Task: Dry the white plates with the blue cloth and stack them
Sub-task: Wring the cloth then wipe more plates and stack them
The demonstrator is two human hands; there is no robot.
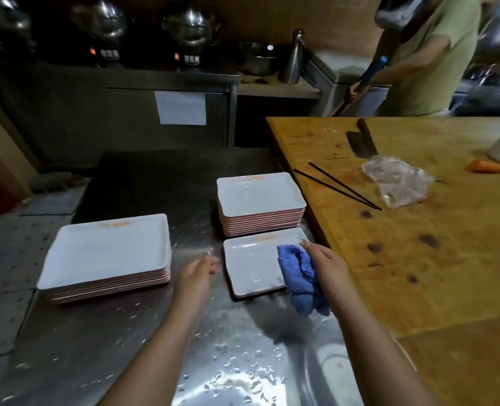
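Head view looks down on a wet steel counter (102,341) carrying two stacks of white rectangular plates: a wide left stack (105,256) and a taller far stack (260,200), each with an empty top plate. Just in front of the far stack lies a single plate (251,268), shallow, with only water streaks in it. The right hand (328,265) grips a bunched blue cloth (301,276), fingers curled round it, the cloth hanging over the single plate's right end and its near right corner. The left hand (197,273) hovers just left of that plate, fingers loosely bent and holding nothing, apart from its rim. To the right, a wooden board (433,273) holds a cleaver (361,143), chopsticks (339,186), a crumpled plastic bag (398,180) and a carrot (486,167).
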